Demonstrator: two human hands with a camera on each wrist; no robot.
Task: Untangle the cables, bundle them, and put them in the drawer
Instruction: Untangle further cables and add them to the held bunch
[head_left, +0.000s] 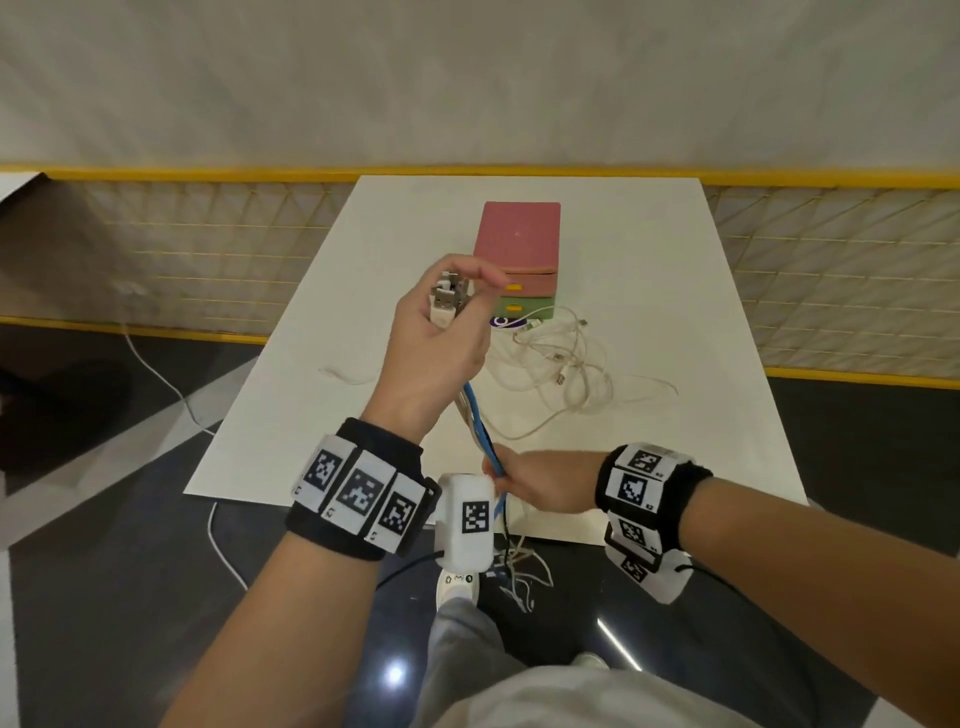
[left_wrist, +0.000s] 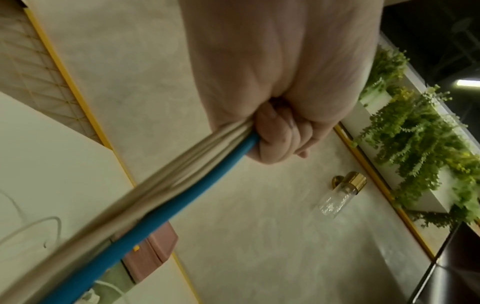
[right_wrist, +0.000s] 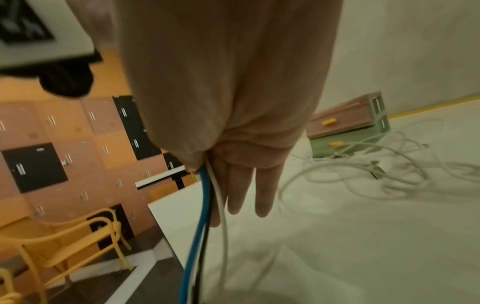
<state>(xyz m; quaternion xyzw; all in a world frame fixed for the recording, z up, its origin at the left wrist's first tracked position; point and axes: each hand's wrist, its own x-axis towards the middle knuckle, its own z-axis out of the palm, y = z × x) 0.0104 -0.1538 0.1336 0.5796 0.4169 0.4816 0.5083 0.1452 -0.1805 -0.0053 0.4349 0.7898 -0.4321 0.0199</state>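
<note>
My left hand (head_left: 441, 332) is raised above the white table (head_left: 649, 312) and grips a bundle of cables (head_left: 478, 426) just below their USB plugs (head_left: 447, 299). The left wrist view shows the fist (left_wrist: 280, 127) closed round one blue and several white cables (left_wrist: 155, 195). The bundle runs down to my right hand (head_left: 540, 483) at the table's front edge. There the thumb pinches blue, black and white cables (right_wrist: 205, 205) while the other fingers (right_wrist: 246, 181) stay straight. A pink-and-green drawer unit (head_left: 517, 244) stands at mid-table, both drawers shut.
A loose tangle of white cables (head_left: 566, 364) lies in front of the drawer unit (right_wrist: 345, 123). A thin white strand (head_left: 343, 374) lies to the left. Cable ends hang off the front edge (head_left: 514, 561). A yellow chair (right_wrist: 78, 236) stands left of the table.
</note>
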